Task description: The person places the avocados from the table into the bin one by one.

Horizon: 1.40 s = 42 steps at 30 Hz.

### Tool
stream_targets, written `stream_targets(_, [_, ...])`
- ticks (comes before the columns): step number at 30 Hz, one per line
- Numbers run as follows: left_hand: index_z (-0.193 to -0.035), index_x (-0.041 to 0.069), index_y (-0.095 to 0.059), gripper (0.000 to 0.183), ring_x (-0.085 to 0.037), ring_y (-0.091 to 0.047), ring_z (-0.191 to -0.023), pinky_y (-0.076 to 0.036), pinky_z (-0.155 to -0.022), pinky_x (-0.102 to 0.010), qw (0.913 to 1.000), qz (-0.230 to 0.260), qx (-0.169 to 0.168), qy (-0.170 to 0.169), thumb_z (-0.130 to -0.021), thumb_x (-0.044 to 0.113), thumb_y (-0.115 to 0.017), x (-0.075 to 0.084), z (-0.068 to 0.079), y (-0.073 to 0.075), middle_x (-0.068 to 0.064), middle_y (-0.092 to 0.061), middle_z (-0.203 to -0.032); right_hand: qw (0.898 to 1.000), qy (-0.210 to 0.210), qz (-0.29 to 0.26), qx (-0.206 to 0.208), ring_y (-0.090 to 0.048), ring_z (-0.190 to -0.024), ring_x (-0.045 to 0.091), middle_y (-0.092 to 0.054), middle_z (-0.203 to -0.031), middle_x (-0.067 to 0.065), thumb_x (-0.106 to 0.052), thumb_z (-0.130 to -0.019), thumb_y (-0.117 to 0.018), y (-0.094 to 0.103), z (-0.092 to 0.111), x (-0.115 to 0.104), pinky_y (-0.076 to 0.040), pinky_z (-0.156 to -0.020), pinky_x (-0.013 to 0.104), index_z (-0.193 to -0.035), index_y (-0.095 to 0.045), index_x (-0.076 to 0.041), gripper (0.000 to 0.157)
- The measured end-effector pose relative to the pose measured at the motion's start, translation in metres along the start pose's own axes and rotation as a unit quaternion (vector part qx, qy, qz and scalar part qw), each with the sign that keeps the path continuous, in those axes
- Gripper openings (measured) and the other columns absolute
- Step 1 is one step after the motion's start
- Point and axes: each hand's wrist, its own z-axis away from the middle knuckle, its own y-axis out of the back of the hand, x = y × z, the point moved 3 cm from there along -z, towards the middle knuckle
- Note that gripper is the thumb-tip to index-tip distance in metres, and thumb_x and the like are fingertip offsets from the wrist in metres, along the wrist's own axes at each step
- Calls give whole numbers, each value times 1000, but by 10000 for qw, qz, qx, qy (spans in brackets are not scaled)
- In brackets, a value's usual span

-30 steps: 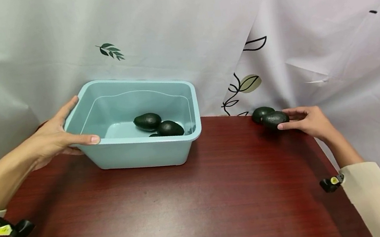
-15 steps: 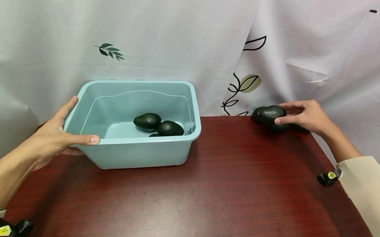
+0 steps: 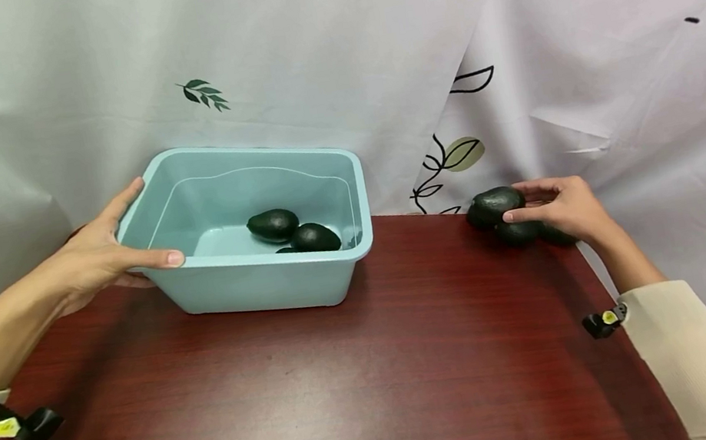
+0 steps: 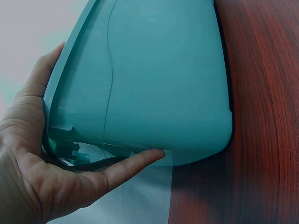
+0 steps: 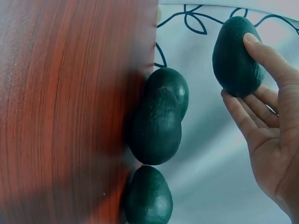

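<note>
My right hand [image 3: 568, 209] pinches a dark green avocado [image 5: 236, 56] between thumb and fingertips, held up off the table in the right wrist view. Three more avocados lie below it on the table: one at the back [image 5: 168, 84], one overlapping it in front [image 5: 156, 128], and another nearer the wrist [image 5: 149, 196]. On the left stands a light blue plastic tub [image 3: 266, 285]. My left hand [image 3: 89, 260] spans its near left corner from outside, thumb straight along the front rim, fingers stretched along the left end. Inside lie avocados [image 3: 273, 225], one mostly hidden by the front wall.
The reddish-brown wooden table [image 3: 354, 391] stretches in front of the tub and between it and the right-hand avocados. A pale curtain [image 3: 295, 43] with leaf prints hangs right behind the table's back edge and along its right side.
My right hand has lifted its avocado and carried it slightly back and left, baring the avocados beneath. The left hand and tub have stayed in place.
</note>
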Motion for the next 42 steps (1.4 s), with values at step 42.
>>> stream_targets(42, [-178,44,23,135,-52,-35,-149,-67,-97,-66,10000,47,-17,22,-100,22,-86,-1,-2,0,-28,-8,-180,9985,272,-476,67,-78,-95,-10,-82,-103,-24,-39,-84,-104,-18,-15,-38,-65,-78,17,-141,-79,-10,69])
